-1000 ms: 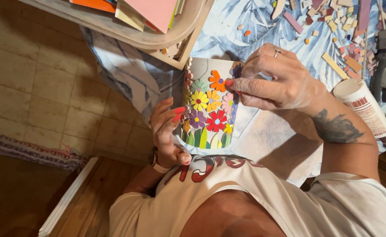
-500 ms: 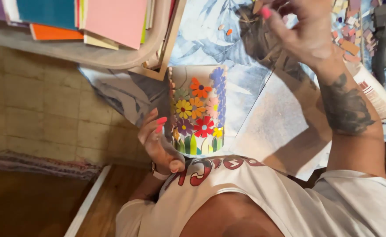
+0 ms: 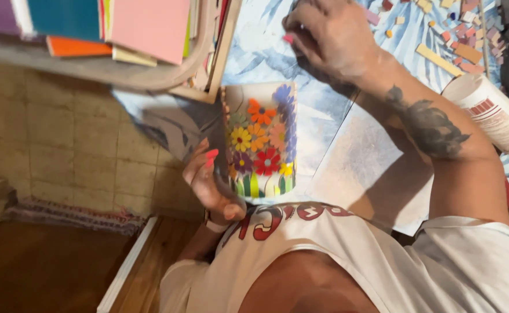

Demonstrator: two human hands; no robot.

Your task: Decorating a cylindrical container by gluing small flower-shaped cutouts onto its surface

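vase (image 3: 260, 142) on table (image 3: 353, 168), bottle (image 3: 492, 110) right

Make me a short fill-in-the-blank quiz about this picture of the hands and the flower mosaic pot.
1. The left hand steadies the mosaic pot, which is decorated with colourful ____.
2. The right hand is raised above the ____-patterned blue cloth, away from the pot.
3. The forearm above the white tube bears a dark ____.

Missing words: flowers; leaf; tattoo
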